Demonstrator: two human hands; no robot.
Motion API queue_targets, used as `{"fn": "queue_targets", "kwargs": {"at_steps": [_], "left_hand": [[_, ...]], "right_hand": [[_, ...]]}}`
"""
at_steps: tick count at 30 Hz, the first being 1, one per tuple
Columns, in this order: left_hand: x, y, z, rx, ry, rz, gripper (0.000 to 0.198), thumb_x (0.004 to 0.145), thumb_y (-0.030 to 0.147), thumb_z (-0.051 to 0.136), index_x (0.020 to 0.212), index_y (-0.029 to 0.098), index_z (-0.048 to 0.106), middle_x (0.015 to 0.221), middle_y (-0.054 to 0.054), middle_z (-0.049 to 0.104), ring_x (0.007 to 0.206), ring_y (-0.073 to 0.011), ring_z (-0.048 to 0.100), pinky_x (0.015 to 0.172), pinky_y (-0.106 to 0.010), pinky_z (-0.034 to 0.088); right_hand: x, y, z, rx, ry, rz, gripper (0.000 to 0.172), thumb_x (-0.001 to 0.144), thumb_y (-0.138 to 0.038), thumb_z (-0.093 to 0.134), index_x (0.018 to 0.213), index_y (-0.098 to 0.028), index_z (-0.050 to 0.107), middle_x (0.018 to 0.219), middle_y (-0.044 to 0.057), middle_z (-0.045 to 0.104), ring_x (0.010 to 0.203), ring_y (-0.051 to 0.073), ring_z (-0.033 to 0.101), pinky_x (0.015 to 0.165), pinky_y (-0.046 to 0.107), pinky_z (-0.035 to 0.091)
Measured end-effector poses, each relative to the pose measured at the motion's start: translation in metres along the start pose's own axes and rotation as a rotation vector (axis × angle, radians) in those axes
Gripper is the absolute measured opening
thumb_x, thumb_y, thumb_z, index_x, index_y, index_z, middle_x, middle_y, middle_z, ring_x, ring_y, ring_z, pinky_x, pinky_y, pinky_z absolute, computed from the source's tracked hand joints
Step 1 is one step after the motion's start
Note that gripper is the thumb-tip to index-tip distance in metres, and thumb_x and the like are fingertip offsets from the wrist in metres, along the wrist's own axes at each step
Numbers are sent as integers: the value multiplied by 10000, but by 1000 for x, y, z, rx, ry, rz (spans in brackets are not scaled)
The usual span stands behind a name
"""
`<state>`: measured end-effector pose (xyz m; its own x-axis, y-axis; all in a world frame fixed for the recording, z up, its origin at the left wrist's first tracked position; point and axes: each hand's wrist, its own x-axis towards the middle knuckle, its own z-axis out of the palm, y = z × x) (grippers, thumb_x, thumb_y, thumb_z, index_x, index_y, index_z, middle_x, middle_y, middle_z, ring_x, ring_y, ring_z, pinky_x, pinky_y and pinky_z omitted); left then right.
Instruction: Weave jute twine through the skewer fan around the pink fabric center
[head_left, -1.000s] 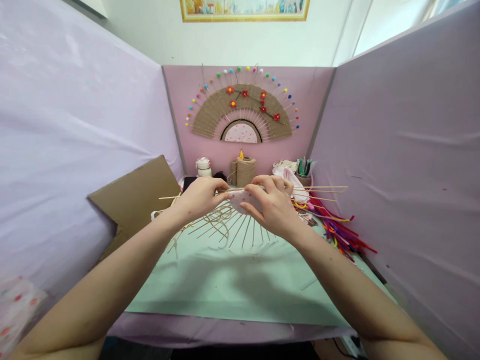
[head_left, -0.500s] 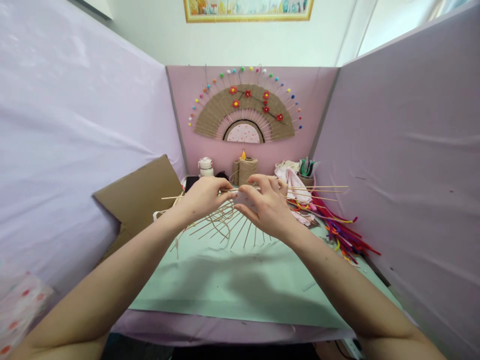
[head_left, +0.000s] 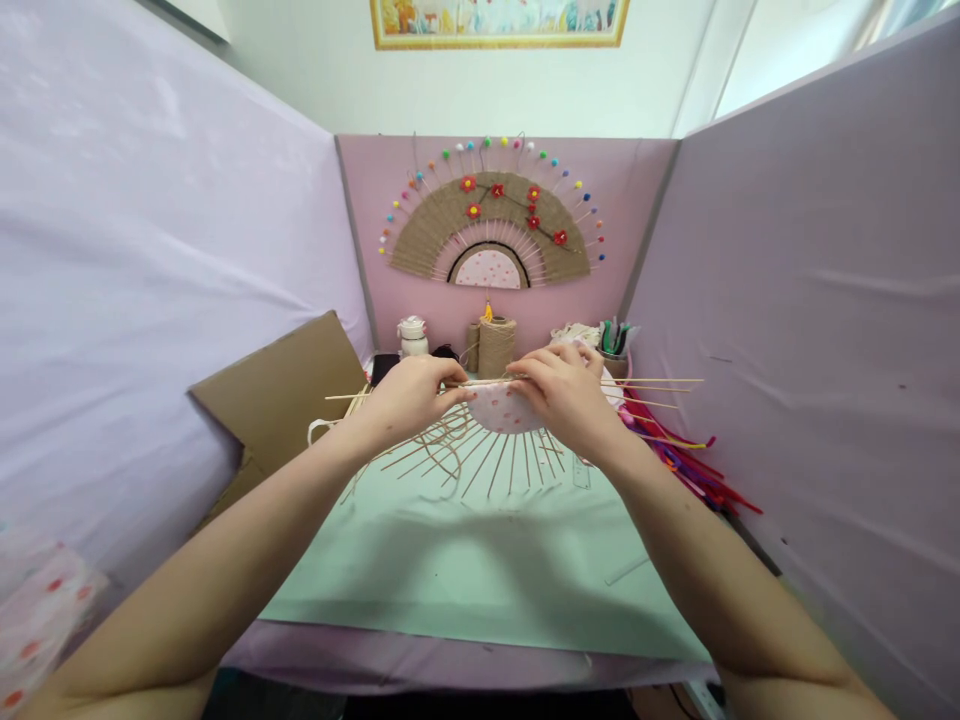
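Between my hands is a fan frame: a half-round piece in spotted pinkish-white cloth [head_left: 504, 410] with thin wooden sticks [head_left: 495, 465] spreading out below and to both sides. My left hand [head_left: 424, 390] pinches its straight top edge at the left end. At the right part of that edge, my right hand [head_left: 559, 385] has its fingers closed, thumb below and fingertips above. Loops of tan cord [head_left: 442, 440] hang over the sticks near my left hand. The far ends of some sticks are hidden behind my hands.
A finished fan [head_left: 491, 215] with red flowers hangs on the back panel. Below it stand a twine spool [head_left: 496, 348] and a white bottle [head_left: 412, 337]. Cardboard [head_left: 289, 395] leans at left. Colourful pipe cleaners [head_left: 697, 470] lie right, near a cup of tools [head_left: 615, 345].
My right hand has shifted right along the top edge, uncovering more of the spotted half-round piece. My left hand stays nearly in place.
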<state>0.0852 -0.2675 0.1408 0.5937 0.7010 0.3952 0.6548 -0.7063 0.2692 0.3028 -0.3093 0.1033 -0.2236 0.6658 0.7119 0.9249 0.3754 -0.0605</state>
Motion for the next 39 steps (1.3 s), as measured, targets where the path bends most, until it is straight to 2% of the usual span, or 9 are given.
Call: {"fn": "queue_targets", "kwargs": {"at_steps": [4, 12, 15, 18, 24, 27, 32, 36, 39], "left_hand": [[1, 4, -2, -7, -10, 3, 237, 837, 383, 611, 873, 180, 728, 871, -52, 744, 762, -174, 630, 668, -268, 419], [1, 5, -3, -73, -15, -18, 177, 803, 313, 627, 818, 178, 741, 781, -26, 731, 693, -150, 606, 642, -255, 401], [-2, 6, -2, -94, 7, -28, 163, 796, 290, 628, 817, 174, 741, 778, -26, 731, 695, -149, 610, 645, -254, 409], [-9, 6, -2, -88, 28, 4, 153, 802, 269, 617, 818, 177, 739, 792, -31, 735, 708, -153, 621, 660, -261, 423], [-19, 5, 1, -69, 93, 44, 133, 794, 276, 640, 832, 186, 730, 818, -40, 738, 747, -173, 642, 701, -281, 454], [-19, 4, 1, -70, 63, 28, 151, 812, 307, 635, 863, 190, 717, 853, -40, 736, 779, -179, 651, 715, -290, 465], [-19, 4, 0, -135, 74, 14, 244, 794, 288, 671, 1024, 204, 673, 876, -24, 728, 800, -169, 655, 733, -291, 484], [-21, 1, 1, -172, 131, 72, 108, 827, 212, 615, 900, 195, 693, 867, -29, 732, 781, -153, 648, 728, -278, 483], [-21, -1, 3, -187, 153, 80, 137, 824, 224, 633, 932, 193, 712, 888, -36, 738, 777, -152, 646, 732, -278, 485]], "right_hand": [[1, 5, 2, 26, -55, 25, 267, 977, -317, 465, 891, -242, 706, 933, 23, 744, 973, 228, 523, 879, 414, 213], [1, -2, -1, 54, -42, 25, 260, 975, -322, 482, 849, -223, 687, 913, 14, 744, 919, 208, 538, 882, 404, 207], [-5, 6, -10, 42, -64, 19, 197, 956, -360, 520, 986, -242, 676, 1029, 15, 735, 983, 217, 548, 899, 404, 215], [-15, 21, -20, 6, -106, 35, 251, 911, -410, 590, 1109, -267, 645, 1108, 26, 716, 1054, 247, 542, 920, 421, 219], [-29, 37, -26, 28, -151, 74, 166, 908, -403, 593, 928, -289, 712, 929, 26, 738, 979, 250, 570, 883, 426, 249], [-30, 36, -26, 42, -135, 81, 169, 913, -395, 584, 886, -293, 717, 895, 15, 741, 963, 243, 573, 870, 416, 254], [-30, 37, -25, 57, -132, 95, 178, 910, -410, 583, 884, -296, 718, 901, 17, 743, 961, 247, 576, 868, 421, 259], [-30, 38, -25, 50, -130, 100, 197, 915, -425, 566, 889, -304, 719, 908, 20, 741, 959, 253, 578, 862, 422, 270], [-30, 37, -26, 49, -131, 98, 204, 914, -428, 564, 885, -301, 721, 903, 26, 740, 954, 254, 579, 854, 418, 272]]}}
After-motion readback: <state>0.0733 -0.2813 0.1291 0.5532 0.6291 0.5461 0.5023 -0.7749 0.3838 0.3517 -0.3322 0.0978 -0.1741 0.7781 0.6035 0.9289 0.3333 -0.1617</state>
